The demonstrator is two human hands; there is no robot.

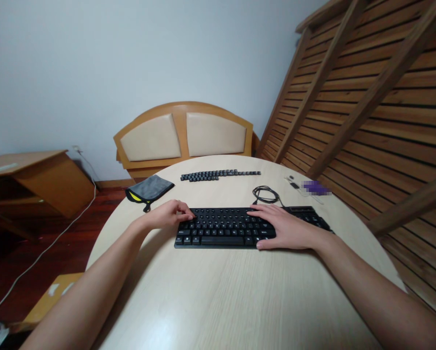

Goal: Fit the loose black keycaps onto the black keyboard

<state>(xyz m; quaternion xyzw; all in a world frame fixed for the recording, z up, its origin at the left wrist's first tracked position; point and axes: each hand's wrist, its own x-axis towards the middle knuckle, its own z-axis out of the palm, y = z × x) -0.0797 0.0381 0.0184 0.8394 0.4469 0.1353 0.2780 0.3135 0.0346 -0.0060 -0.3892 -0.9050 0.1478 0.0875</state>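
Observation:
A black keyboard (221,240) lies flat on the pale round table (218,287). My left hand (172,214) is at its back left corner, thumb and fingertips pinched together over the keys there. Whatever those fingers hold, if anything, is too small to make out. Across the keyboard's right part rests my right hand (285,226), fingers spread and thumb near the front edge, covering some keys. The back rows look sparser than the front rows, which carry full keycaps. Several loose black keycaps (210,174) are lined up in rows behind the keyboard.
A grey cloth (150,188) with a yellow underside lies at the table's left. Behind my right hand is a coiled black cable (265,194). Small items and a blurred purple object (315,188) sit at the right. A slatted wooden frame (378,107) leans close on the right.

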